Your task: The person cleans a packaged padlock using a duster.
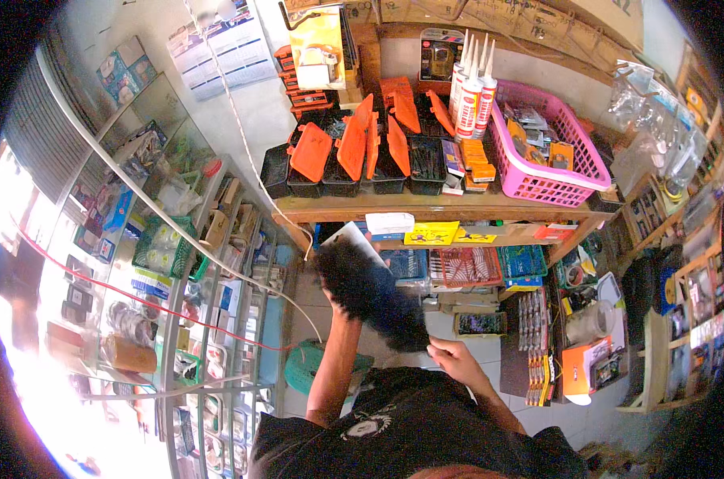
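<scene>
A black fluffy duster (362, 287) slants across the middle of the view, in front of my chest. My right hand (457, 357) is closed around its lower end, where the handle is mostly hidden. Higher up on the left, my left hand (341, 306) supports a flat package (357, 235) from beneath. Its upper part is whitish with a hang hole, and fingertips show along its far edge. The duster's fibres lie over the package and hide most of its face, along with much of my left hand.
Ahead is a wooden shelf (338, 206) with black bins (427, 164) under orange lids, silicone sealant tubes (471, 99) and a pink plastic basket (553, 179). Glass display shelving (164, 311) stands left. A white cord (233, 99) hangs near the shelf. A green stool-like object (305, 365) is by my left forearm.
</scene>
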`<control>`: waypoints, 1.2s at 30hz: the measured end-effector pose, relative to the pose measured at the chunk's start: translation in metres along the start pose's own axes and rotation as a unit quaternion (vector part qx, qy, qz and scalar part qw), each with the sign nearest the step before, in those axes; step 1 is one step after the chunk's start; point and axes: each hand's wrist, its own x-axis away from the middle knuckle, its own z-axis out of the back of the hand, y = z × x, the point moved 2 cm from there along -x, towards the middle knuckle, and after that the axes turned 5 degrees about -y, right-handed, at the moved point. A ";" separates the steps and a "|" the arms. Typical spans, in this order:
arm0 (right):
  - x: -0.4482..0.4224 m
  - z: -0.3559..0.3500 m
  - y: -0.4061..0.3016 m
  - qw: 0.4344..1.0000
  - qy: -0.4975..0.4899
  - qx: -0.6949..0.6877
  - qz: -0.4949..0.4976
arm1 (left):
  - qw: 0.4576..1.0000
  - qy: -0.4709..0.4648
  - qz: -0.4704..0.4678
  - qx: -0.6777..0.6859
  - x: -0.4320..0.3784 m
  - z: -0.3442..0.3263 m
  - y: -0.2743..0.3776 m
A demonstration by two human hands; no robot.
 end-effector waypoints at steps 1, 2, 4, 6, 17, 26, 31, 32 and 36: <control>0.000 -0.002 0.001 1.000 0.014 0.006 -0.011 | 1.000 -0.010 -0.006 -0.002 0.000 -0.001 0.002; 0.001 -0.002 0.001 0.999 0.028 0.012 -0.023 | 1.000 -0.001 -0.013 0.007 0.000 -0.003 0.003; 0.001 -0.003 -0.002 0.998 0.034 -0.034 -0.029 | 0.997 -0.044 -0.038 0.042 0.001 -0.009 0.006; 0.000 -0.006 -0.006 0.999 0.019 -0.026 -0.017 | 0.999 0.009 -0.016 -0.042 0.003 -0.014 0.007; -0.015 -0.021 -0.024 0.996 0.052 -0.066 -0.012 | 0.975 -0.004 0.014 -0.220 0.016 -0.037 -0.021; -0.026 -0.031 -0.029 0.984 0.077 -0.147 -0.059 | 0.987 -0.084 0.017 0.139 0.013 -0.018 -0.022; -0.019 -0.032 -0.070 0.999 0.043 -0.002 0.034 | 0.985 -0.144 0.087 0.040 0.026 -0.010 -0.037; -0.018 -0.032 -0.077 0.998 0.026 -0.040 0.048 | 0.991 -0.013 0.130 -0.017 0.026 -0.005 -0.041; -0.030 -0.037 -0.081 0.994 0.039 -0.088 0.054 | 0.993 -0.017 0.115 0.008 0.034 -0.009 -0.051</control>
